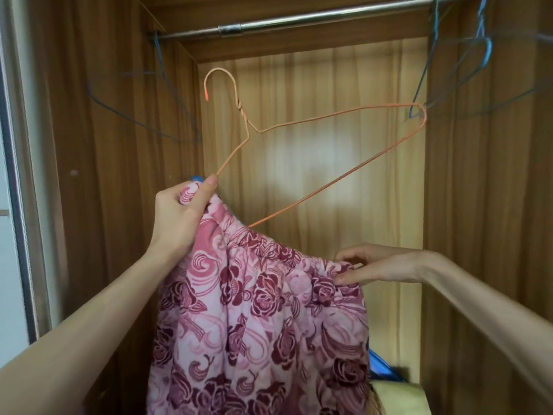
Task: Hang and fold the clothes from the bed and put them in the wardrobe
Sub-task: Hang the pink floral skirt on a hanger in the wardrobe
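A pink garment with dark red roses (pixel 263 319) hangs in front of me inside the open wardrobe. My left hand (pixel 179 214) grips its gathered waistband together with the left corner of an orange wire hanger (pixel 329 115), which is tilted, its hook free below the metal rail (pixel 299 20). The hanger's lower wire runs into the waistband. My right hand (pixel 374 266) pinches the waistband's right end between thumb and fingers.
Blue wire hangers hang on the rail at the left (pixel 161 94) and right (pixel 466 64). The wardrobe has wooden walls (pixel 478 205) and a metal-framed door edge at left (pixel 18 175). Yellow and blue items (pixel 395 393) lie at the bottom right.
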Tool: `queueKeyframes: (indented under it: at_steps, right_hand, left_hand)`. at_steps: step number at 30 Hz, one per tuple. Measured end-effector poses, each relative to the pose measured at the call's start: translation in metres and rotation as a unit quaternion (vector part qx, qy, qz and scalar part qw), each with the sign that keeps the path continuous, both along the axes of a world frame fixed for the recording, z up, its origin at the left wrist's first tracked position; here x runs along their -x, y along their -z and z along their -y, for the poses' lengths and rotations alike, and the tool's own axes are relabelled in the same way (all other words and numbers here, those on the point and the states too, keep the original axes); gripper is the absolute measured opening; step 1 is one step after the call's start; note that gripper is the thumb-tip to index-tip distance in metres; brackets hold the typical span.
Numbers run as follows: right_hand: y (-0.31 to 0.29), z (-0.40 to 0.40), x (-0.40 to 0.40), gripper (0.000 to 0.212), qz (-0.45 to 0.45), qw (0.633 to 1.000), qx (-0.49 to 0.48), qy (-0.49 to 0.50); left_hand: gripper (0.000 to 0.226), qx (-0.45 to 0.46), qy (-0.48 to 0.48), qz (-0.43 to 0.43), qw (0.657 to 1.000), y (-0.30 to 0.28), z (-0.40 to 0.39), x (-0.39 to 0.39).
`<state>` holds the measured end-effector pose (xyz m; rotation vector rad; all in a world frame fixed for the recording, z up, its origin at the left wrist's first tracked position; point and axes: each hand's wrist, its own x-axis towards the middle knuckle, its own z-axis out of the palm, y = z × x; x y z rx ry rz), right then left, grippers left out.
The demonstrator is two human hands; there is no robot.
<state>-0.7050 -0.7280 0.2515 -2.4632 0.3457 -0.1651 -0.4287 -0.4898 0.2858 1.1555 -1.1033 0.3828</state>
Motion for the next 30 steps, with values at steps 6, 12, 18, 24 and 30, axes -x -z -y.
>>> queueKeyframes:
  at_steps: [6,12,18,24,30]
  right_hand:
    - [-0.015,0.025,0.046,0.026,0.15,0.988,0.004,0.047]
    - [-0.018,0.049,0.08,0.031,0.282,0.953,-0.051,0.101]
    - [-0.032,0.057,0.096,0.036,0.321,0.938,-0.051,0.121]
    - [-0.053,0.037,0.085,0.032,0.288,0.95,-0.006,0.121]
    - [-0.073,0.005,0.056,0.045,0.309,0.947,0.007,0.089]
  left_hand:
    - [0.079,-0.045,-0.012,0.008,0.999,0.003,0.0,-0.01]
    - [0.079,-0.176,-0.058,0.028,0.982,0.013,0.002,-0.017]
    - [0.065,-0.258,-0.107,0.075,0.957,0.012,-0.006,-0.014]
    - [0.073,-0.259,-0.1,0.082,0.957,0.019,0.003,-0.01]
    - [0.088,-0.203,-0.059,0.051,0.976,0.009,0.004,-0.016]
